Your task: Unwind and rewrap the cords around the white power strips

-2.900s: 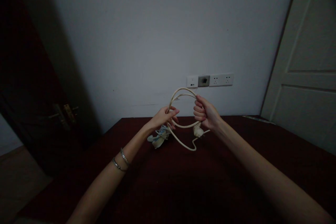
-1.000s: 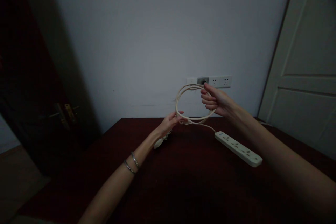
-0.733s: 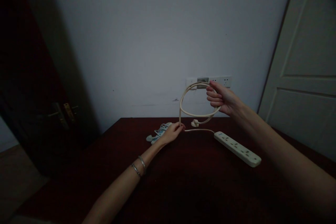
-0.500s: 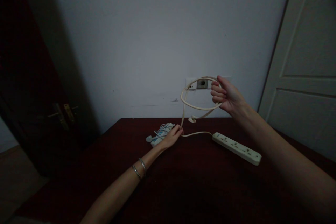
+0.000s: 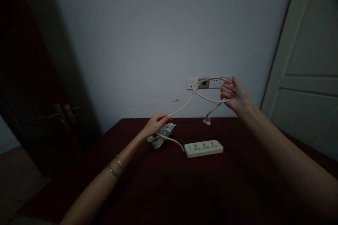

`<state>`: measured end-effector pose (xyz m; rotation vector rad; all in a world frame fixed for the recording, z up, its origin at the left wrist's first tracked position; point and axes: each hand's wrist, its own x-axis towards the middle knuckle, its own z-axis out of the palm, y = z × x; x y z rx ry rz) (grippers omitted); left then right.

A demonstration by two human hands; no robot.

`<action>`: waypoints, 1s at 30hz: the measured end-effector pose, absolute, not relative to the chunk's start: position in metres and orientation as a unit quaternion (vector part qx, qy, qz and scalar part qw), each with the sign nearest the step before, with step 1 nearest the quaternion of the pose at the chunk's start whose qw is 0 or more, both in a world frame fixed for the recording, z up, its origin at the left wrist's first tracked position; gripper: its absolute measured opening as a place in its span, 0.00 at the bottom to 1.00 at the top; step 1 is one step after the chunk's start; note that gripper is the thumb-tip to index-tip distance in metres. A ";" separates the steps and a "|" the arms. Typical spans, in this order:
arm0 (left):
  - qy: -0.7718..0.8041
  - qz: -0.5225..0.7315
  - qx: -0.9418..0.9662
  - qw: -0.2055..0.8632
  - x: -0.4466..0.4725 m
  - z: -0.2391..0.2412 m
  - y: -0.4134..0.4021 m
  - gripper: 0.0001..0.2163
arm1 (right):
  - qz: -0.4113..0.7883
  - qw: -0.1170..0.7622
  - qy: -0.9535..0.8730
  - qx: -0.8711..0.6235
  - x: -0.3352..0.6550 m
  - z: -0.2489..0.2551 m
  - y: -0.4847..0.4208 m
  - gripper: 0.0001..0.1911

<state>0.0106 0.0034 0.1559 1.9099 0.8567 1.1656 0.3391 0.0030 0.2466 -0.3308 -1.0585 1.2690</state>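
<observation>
Firmly, the right hand [image 5: 234, 95] is fisted around the cord's [image 5: 208, 100] raised loop, plug [image 5: 207, 122] dangling below; the left hand [image 5: 155, 125] pinches the same cord lower down; the strip [image 5: 204, 148] lies on the table [image 5: 179, 186], below and between them, long axis left to right, its cord end nearer the left; a bundle [image 5: 161, 137] sits just beneath that hand.

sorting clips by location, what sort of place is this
Probably an indoor room, perhaps in a home or office: white rectangular sockets on a plain white wall, a dark red door with a metal handle, and a dark red tabletop.
</observation>
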 end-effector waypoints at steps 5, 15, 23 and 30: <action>0.317 0.291 0.853 0.294 -0.005 0.198 -0.016 0.10 | 0.601 0.637 -0.461 -0.141 0.331 0.238 0.010 0.18; 0.234 0.260 0.936 0.030 0.055 0.196 -0.061 0.10 | 0.612 0.567 -0.494 -0.245 0.266 0.200 0.007 0.11; 0.181 0.279 0.936 -0.115 0.078 0.208 -0.054 0.05 | 0.571 0.441 -0.613 -0.323 0.241 0.162 0.008 0.19; 0.265 0.263 0.907 -0.197 0.077 0.218 -0.030 0.15 | 0.600 0.326 -0.674 -0.284 0.242 0.155 0.003 0.37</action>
